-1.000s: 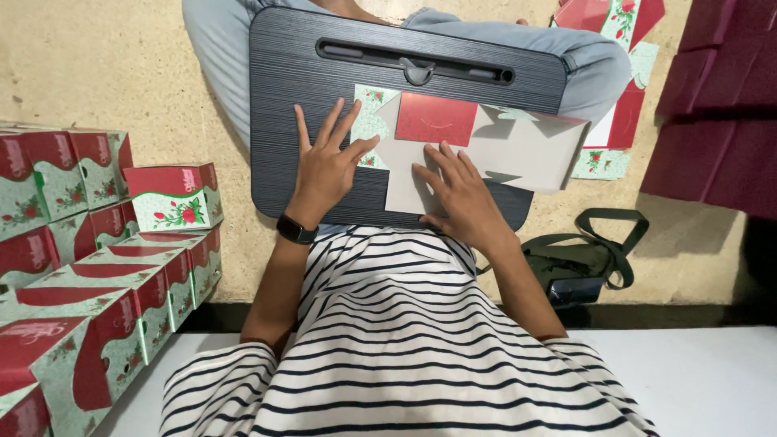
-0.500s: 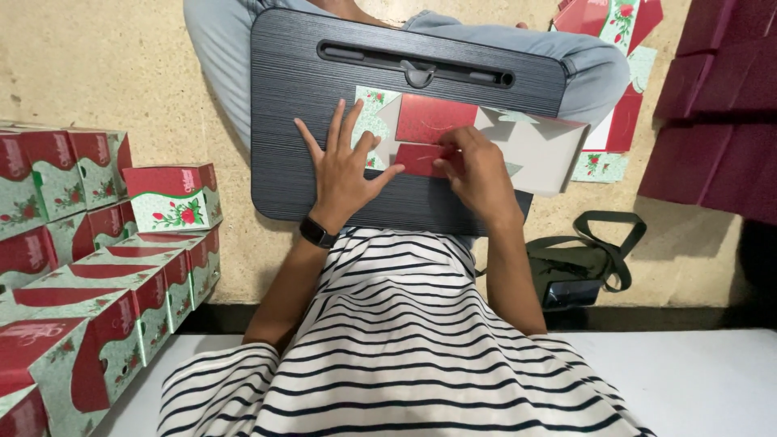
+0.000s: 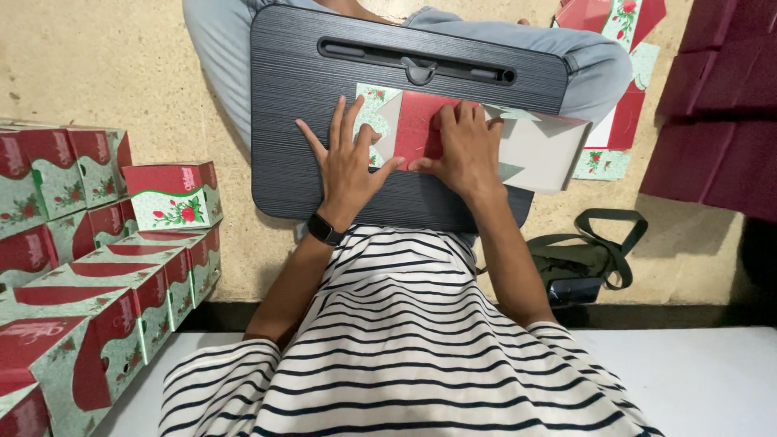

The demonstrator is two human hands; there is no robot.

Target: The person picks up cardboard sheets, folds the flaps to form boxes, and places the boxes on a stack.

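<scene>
A flat, unfolded cardboard box blank point(image 3: 544, 150), red and green outside and grey-white inside, lies on a dark lap desk point(image 3: 299, 105) across my legs. My left hand point(image 3: 348, 166) rests flat with fingers spread on the blank's left end and the desk. My right hand point(image 3: 463, 152) presses a red flap point(image 3: 414, 121) of the blank down with bent fingers. A black band sits on my left wrist.
Stacks of folded red-and-green floral boxes point(image 3: 97, 243) fill the left side. More flat blanks point(image 3: 615, 121) lie on the floor at the right, beside dark red sheets point(image 3: 712, 105). A dark green strap bag point(image 3: 579, 259) lies by my right elbow.
Both hands have slid forward along the blank, and my right hand has folded the red flap over and now presses it flat.
</scene>
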